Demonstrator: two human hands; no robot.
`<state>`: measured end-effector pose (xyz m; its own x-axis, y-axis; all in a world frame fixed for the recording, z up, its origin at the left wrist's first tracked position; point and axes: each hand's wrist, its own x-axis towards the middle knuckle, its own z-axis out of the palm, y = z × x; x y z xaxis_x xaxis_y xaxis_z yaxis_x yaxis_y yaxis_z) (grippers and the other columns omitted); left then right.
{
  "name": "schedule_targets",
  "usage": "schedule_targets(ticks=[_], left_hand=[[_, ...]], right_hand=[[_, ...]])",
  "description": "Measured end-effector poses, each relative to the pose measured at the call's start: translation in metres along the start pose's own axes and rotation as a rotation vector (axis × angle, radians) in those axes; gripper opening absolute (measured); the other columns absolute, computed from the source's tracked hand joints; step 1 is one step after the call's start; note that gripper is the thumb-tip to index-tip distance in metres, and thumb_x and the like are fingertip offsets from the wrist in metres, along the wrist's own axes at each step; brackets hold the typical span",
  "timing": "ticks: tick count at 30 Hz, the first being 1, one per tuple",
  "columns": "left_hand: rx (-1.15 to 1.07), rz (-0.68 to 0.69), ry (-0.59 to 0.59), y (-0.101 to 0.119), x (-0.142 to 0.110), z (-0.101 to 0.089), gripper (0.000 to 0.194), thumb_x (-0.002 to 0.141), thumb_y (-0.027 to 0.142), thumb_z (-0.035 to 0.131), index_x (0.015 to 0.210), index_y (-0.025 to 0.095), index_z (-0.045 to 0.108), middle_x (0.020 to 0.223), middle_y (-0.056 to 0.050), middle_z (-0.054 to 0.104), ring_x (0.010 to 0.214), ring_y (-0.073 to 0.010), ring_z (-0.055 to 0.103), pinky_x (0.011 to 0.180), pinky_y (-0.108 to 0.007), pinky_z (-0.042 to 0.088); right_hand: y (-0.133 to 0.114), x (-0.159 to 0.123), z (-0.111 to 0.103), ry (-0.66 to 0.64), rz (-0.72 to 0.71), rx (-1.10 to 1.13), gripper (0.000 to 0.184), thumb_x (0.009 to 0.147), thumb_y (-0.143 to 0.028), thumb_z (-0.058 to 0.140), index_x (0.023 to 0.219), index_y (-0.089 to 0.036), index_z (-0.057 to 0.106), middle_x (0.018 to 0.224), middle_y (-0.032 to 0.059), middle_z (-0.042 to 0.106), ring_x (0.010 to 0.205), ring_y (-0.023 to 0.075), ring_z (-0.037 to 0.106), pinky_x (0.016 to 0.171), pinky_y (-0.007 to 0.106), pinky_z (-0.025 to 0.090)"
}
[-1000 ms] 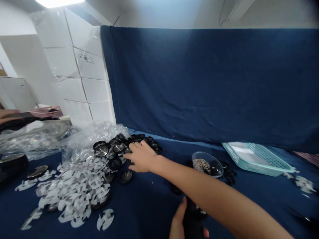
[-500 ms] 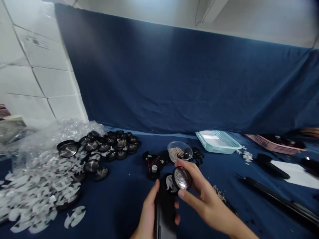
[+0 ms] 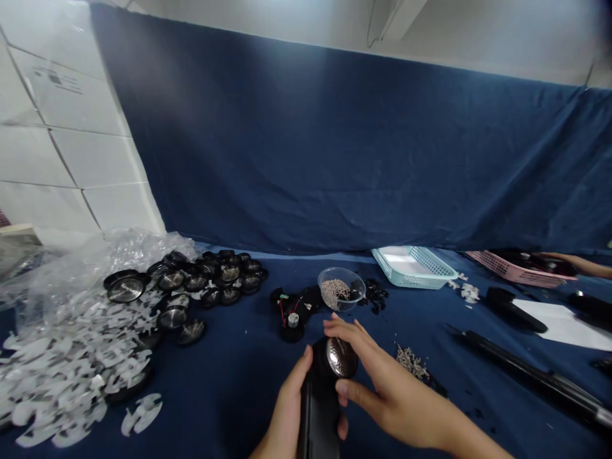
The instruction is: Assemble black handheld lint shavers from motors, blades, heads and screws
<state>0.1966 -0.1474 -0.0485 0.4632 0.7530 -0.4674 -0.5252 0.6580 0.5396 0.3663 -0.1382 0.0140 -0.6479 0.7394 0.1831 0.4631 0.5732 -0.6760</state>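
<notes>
1. At the near edge of the worktop (image 3: 229, 408), I am holding the black housing (image 3: 319, 408) in the left hand (image 3: 284, 408); that grip is wrapping its body, thumb on one side, fingertips showing on the other.
2. Just beyond, the right hand (image 3: 387, 389) is grasping the round cap (image 3: 341, 357) with its silvery, dimpled face, thumb at the lower rim, fingers over the upper.
3. Here I am seeing the change: half a second ago the cap was being held off beside the housing, with a pale insert showing in its round end. Now the cap is covering that end, and the insert is no longer showing.
4. I am taking this as the two parts being brought together; whether the cap is seating fully I cannot tell, as the fingers are hiding part of its rim.
5. Farther in, around the middle of the worktop, a black part with red wires (image 3: 292, 331) is lying near a clear bowl (image 3: 342, 269) of small pieces.
6. Towards the left edge, white pieces (image 3: 81, 370) are lying heaped, with black round parts (image 3: 229, 274) spreading behind them.
7. Along the far edge, a turquoise basket (image 3: 415, 282) is standing right of the bowl; towards the far right corner, another person's hand (image 3: 561, 259) is reaching to a pink basket (image 3: 521, 273).
</notes>
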Motion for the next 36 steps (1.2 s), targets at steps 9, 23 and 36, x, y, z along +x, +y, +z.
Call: schedule_targets(ticks=[9, 23, 36], left_hand=[[0.013, 0.015, -0.010, -0.003, 0.001, -0.002, 0.067, 0.078, 0.073, 0.043, 0.068, 0.011, 0.064, 0.055, -0.004, 0.061, 0.037, -0.0144, 0.059, 0.036, -0.020, 0.033], [0.095, -0.288, -0.183, -0.010, 0.009, -0.015, 0.079, 0.084, 0.070, 0.024, 0.081, 0.003, 0.066, 0.053, -0.014, 0.066, 0.036, -0.0183, 0.061, 0.036, -0.023, 0.043], [0.072, 0.114, 0.111, -0.001, -0.009, 0.009, 0.052, 0.079, 0.067, 0.052, 0.083, 0.016, 0.060, 0.047, 0.001, 0.058, 0.036, -0.0148, 0.057, 0.037, -0.021, 0.040]], right_hand=[[0.001, -0.003, -0.008, -0.066, 0.014, -0.075, 0.058, 0.092, -0.025, 0.054, 0.143, -0.035, 0.027, 0.155, -0.0006, 0.028, 0.144, 0.0175, 0.021, 0.121, 0.049, 0.010], [-0.022, 0.000, -0.059, -0.475, -0.230, -0.089, 0.057, 0.079, 0.004, 0.049, 0.128, -0.023, 0.055, 0.149, 0.0022, 0.040, 0.142, 0.0190, 0.027, 0.118, 0.042, 0.024], [0.006, -0.003, 0.014, 0.237, 0.129, -0.288, 0.098, 0.072, -0.065, 0.067, 0.148, -0.015, 0.029, 0.150, 0.0204, 0.032, 0.136, 0.0365, 0.036, 0.106, 0.053, 0.041]])
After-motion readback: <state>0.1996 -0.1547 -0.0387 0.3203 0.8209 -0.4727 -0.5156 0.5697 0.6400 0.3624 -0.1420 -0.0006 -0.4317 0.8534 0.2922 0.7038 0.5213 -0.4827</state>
